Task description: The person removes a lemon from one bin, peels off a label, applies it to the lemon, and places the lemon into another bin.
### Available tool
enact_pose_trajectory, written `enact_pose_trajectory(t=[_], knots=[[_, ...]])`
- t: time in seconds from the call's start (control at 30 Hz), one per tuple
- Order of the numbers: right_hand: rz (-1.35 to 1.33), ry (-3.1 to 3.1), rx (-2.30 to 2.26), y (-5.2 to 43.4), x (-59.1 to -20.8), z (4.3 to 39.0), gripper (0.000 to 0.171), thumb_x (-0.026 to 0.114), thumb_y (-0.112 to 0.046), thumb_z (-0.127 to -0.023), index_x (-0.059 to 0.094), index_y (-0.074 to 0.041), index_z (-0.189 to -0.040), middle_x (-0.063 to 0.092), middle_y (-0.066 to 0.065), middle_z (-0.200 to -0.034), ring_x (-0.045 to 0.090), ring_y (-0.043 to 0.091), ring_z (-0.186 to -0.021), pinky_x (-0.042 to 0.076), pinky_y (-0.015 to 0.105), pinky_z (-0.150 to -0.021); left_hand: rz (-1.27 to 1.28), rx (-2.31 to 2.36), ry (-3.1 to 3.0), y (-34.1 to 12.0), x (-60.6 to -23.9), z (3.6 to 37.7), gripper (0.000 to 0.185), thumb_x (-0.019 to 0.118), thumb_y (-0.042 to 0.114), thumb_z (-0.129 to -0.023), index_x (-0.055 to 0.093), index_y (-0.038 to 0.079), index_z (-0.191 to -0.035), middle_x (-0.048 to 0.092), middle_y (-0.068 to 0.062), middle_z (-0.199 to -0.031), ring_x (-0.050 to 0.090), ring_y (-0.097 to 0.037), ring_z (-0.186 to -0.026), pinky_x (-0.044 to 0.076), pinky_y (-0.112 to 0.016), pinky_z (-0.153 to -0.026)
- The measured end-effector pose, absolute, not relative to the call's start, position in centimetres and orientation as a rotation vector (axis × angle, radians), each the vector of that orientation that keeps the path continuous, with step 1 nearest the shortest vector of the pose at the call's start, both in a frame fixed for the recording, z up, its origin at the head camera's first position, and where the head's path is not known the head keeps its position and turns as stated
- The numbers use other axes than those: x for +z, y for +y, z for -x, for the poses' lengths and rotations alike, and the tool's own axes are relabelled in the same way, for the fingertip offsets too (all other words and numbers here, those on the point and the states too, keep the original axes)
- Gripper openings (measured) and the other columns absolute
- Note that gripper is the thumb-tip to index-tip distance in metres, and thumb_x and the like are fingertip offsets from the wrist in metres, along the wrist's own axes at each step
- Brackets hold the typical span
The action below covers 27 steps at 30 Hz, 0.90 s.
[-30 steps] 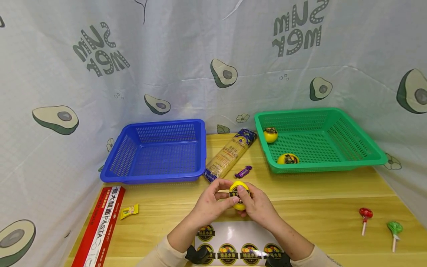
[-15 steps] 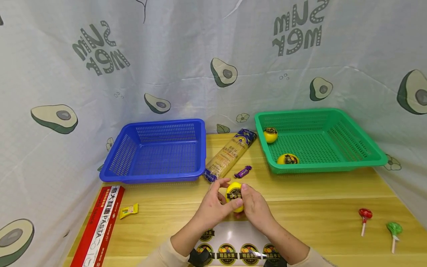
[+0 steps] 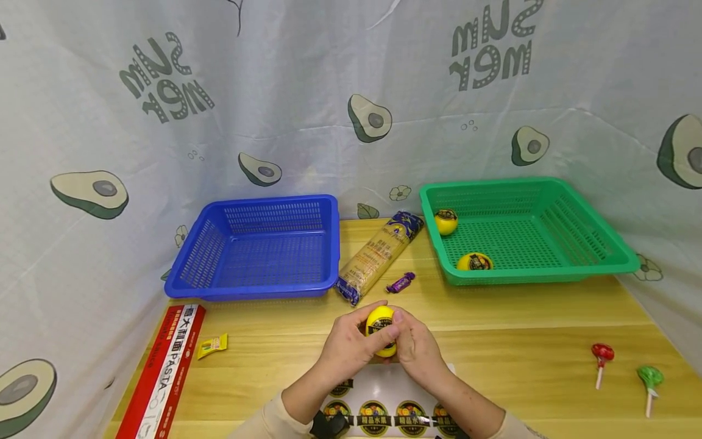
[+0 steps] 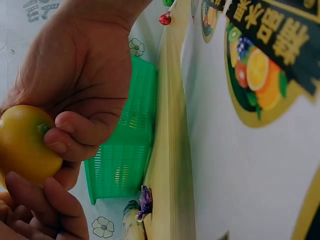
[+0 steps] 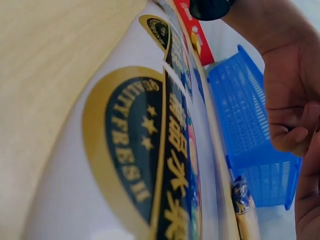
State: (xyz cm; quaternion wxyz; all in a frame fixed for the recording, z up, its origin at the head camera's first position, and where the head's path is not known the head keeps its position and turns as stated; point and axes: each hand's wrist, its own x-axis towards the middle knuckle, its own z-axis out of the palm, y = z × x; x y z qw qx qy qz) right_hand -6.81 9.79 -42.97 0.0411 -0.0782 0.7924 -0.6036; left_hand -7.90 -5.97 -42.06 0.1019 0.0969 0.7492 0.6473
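Both hands hold a yellow lemon [image 3: 377, 316] above the table's front middle. A black and gold fruit sticker [image 3: 379, 325] lies on its upper face. My left hand [image 3: 347, 342] grips the lemon from the left, its thumb across the sticker. From the right, my right hand [image 3: 421, 353] holds it, with the thumb at the sticker's edge. In the left wrist view the underside of the lemon [image 4: 25, 142] shows a greenish stem end among curled fingers. Beneath the hands lies a white sheet of round stickers [image 3: 384, 387], partly covered by the forearms.
A blue basket [image 3: 252, 292] stands at back left. The green basket [image 3: 537, 273] at back right holds two stickered lemons [image 3: 446, 224]. Between them lie a pasta packet [image 3: 378, 259] and purple candy [image 3: 401, 283]. Red box [image 3: 164, 366], yellow candy [image 3: 212, 346] left; lollipops [image 3: 602, 352] right.
Both hands and the lemon have shifted slightly left and toward the person. My right thumb has slid from the sticker's middle to its right edge. The surrounding objects stay put.
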Motion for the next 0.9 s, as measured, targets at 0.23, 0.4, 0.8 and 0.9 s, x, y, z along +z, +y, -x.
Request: enact_pose_trajectory(t=[0.23, 0.4, 0.8, 0.9], knots=[[0.363, 2.557, -1.811, 10.06, -42.90, 6.74, 0.039, 0.035, -0.025, -0.112, 0.068, -0.008, -0.123, 0.062, 0.000, -0.076, 0.058, 0.007, -0.055, 0.052, 0.028, -0.051, -0.321, 2.000, 2.192, -6.15, -42.26, 7.95, 0.049, 0.075, 0.036, -0.094, 0.068, 0.011, -0.135, 0.074, -0.013, -0.120, 0.071, -0.007, -0.094, 0.060, -0.022, -0.077], [0.392, 2.490, -1.843, 10.27, -42.75, 6.75, 0.039, 0.033, -0.022, -0.112, 0.066, -0.007, -0.126, 0.062, 0.000, -0.068, 0.060, 0.015, -0.049, 0.053, 0.033, -0.047, -0.395, 2.029, 2.253, -6.20, -42.39, 7.95, 0.036, 0.067, 0.030, -0.100, 0.071, 0.010, -0.130, 0.075, -0.008, -0.122, 0.071, -0.010, -0.108, 0.058, -0.022, -0.090], [0.333, 2.373, -1.861, 10.15, -42.83, 7.00, 0.043, 0.030, -0.026, -0.113, 0.064, -0.004, -0.126, 0.064, 0.007, -0.076, 0.061, 0.012, -0.052, 0.057, 0.037, -0.049, -0.336, 2.083, 2.337, -5.91, -42.98, 8.08, 0.041, 0.043, 0.027, -0.111, 0.079, 0.009, -0.106, 0.079, -0.009, -0.105, 0.073, -0.012, -0.085, 0.059, -0.023, -0.078], [0.317, 2.348, -1.870, 10.34, -42.74, 7.37, 0.046, 0.026, -0.027, -0.114, 0.064, -0.001, -0.120, 0.065, 0.009, -0.076, 0.062, 0.014, -0.053, 0.058, 0.035, -0.053, -0.367, 1.987, 2.279, -6.17, -42.80, 8.22, 0.043, 0.036, 0.031, -0.113, 0.072, 0.010, -0.126, 0.074, -0.018, -0.099, 0.062, -0.008, -0.063, 0.055, -0.022, -0.061]])
